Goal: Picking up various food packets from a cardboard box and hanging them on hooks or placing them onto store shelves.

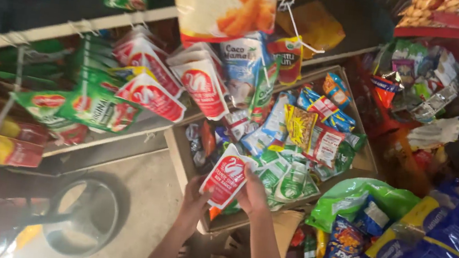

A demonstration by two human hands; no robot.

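Now both hands hold one red and white pouch (226, 176) just above the near edge of a cardboard box (177, 155). The left hand (195, 195) grasps the lower left corner of the pouch, and the right hand (252, 194) grasps its right side, so each grip is closed on the pouch. Inside the box lie many small packets, among them green and white sachets (287, 181). Beyond the box, similar red and white pouches (157, 83) hang from a rail. To the right of the box lies a green bag (348, 197).
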